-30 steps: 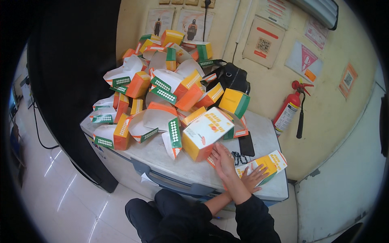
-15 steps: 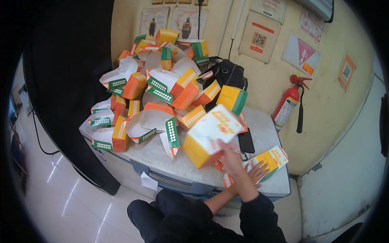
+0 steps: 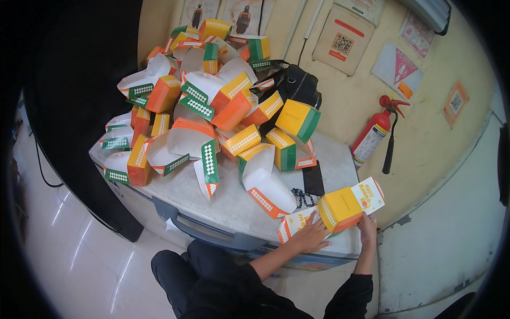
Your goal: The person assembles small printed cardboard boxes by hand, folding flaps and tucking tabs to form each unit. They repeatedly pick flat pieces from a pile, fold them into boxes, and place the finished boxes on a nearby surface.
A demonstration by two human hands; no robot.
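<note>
At the right front of the table, a flattened food carton [image 3: 341,207] in yellow, orange and white lies over other flat pieces. My left hand [image 3: 312,237] rests on the carton's left end with its fingers stretched out. Around the lower right edge curl the fingers of my right hand [image 3: 367,226]; the thumb side shows at the edge. An opened carton [image 3: 265,183] with a white inside stands apart, left of my hands. Behind it rises a large pile of opened cartons [image 3: 234,109] in yellow, green and orange.
A black phone [image 3: 313,178] and dark beads [image 3: 303,198] lie just beyond my hands. A black bag [image 3: 297,87] sits against the wall behind the pile. The red fire extinguisher [image 3: 372,135] hangs at the right. A blue-grey handle [image 3: 207,226] runs along the table front.
The opened carton that my right hand held in the air now stands beside the pile, let go. My right hand has moved right to the flattened carton; my left hand has slid left.
</note>
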